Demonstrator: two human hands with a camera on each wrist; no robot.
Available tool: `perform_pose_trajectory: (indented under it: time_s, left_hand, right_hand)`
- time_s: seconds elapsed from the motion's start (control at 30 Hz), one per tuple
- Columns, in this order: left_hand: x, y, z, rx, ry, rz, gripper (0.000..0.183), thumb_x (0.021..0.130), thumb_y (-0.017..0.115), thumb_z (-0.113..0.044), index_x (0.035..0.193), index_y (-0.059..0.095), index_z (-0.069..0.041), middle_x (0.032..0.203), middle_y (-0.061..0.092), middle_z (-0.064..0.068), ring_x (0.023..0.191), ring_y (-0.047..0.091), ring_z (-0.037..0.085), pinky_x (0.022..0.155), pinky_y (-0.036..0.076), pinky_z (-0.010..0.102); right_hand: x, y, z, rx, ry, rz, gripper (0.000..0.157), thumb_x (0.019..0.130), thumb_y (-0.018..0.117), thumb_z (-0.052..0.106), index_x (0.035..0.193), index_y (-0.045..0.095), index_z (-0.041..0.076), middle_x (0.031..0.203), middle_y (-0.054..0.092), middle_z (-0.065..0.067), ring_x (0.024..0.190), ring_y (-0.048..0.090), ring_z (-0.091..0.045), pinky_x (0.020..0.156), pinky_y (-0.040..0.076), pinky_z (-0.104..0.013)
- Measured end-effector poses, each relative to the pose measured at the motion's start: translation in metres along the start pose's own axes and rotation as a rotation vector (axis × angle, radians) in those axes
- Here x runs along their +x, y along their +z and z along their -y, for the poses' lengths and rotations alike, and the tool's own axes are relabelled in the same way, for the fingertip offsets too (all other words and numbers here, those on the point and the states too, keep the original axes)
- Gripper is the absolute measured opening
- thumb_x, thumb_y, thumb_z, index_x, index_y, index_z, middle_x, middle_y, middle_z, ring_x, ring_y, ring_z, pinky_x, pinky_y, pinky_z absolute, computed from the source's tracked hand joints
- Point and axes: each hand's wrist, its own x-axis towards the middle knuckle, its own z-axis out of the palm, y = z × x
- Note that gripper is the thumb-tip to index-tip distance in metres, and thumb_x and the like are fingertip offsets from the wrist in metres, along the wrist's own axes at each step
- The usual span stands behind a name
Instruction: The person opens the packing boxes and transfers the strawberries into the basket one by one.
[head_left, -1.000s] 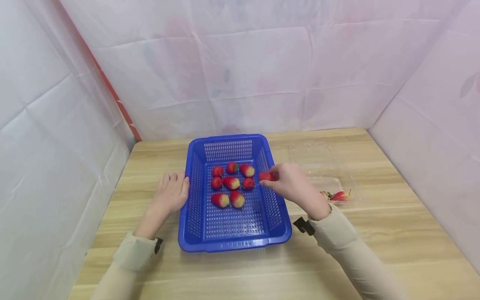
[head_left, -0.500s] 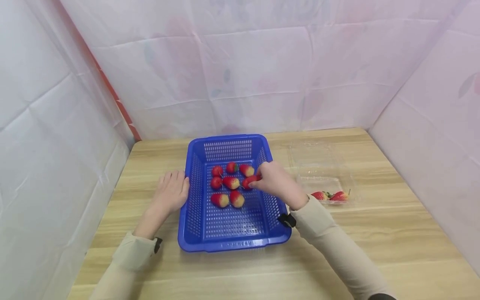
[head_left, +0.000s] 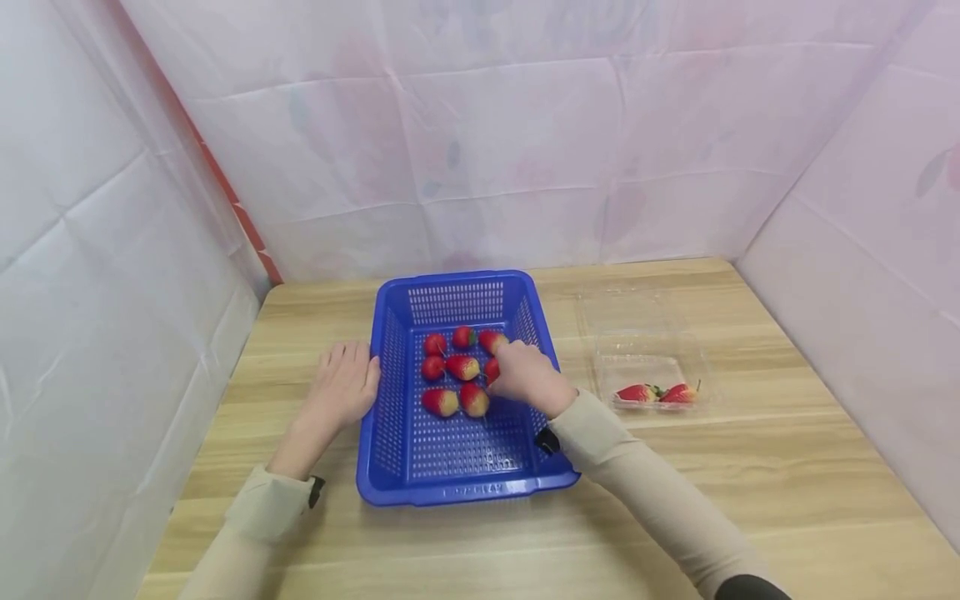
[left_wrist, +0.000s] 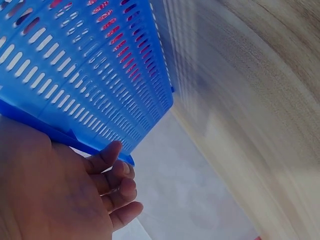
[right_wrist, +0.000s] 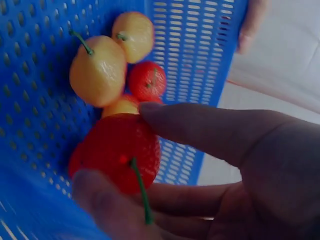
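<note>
In the head view my right hand [head_left: 527, 377] reaches down inside the blue basket [head_left: 468, 493] on its right side. The right wrist view shows its thumb and fingers pinching a red strawberry [right_wrist: 117, 145] with a green stem. In the head view the hand mostly hides that fruit. Several strawberries lie on the basket floor, some all red and some with yellow ends, such as this strawberry [head_left: 462, 367]. My left hand [head_left: 347, 385] rests against the left rim with relaxed fingers. In the left wrist view those fingers [left_wrist: 120, 200] lie along the rim's outside, not wrapped round it.
Right of the basket stands an opened clear plastic box [head_left: 637, 367]. Two strawberries [head_left: 637, 393] lie along its near side. White sheets [head_left: 495, 158] wall off the wooden table [head_left: 795, 450] at the back and both sides.
My right hand has moved left and lower, from over the basket's right rim down among the strawberries, carrying a red strawberry. My left hand and the basket have stayed in place.
</note>
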Motion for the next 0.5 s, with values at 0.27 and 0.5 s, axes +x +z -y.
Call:
perform_pose_trajectory:
  time_s: [0.27,0.5]
  left_hand:
    - [-0.001,0.0,0.0,-0.027,-0.019,0.007,0.028,0.105,0.032,-0.023,0.101,0.048,0.0,0.093,0.049,0.014,0.09,0.044,0.034,0.075,0.034,0.044]
    - [0.0,0.0,0.001,-0.044,-0.021,0.025,0.029,0.105,0.03,-0.023,0.103,0.048,-0.001,0.097,0.049,0.015,0.094,0.044,0.035,0.079,0.035,0.046]
  right_hand:
    - [0.006,0.007,0.003,-0.115,0.047,0.023,0.045,0.073,0.085,0.026,0.103,0.06,0.003,0.087,0.061,-0.011,0.083,0.061,-0.032,0.068,0.052,-0.047]
    - [0.015,0.008,-0.001,-0.115,0.066,0.113,0.029,0.074,0.084,0.023,0.088,0.063,0.009,0.084,0.059,-0.008,0.078,0.057,-0.027,0.067,0.048,-0.041]
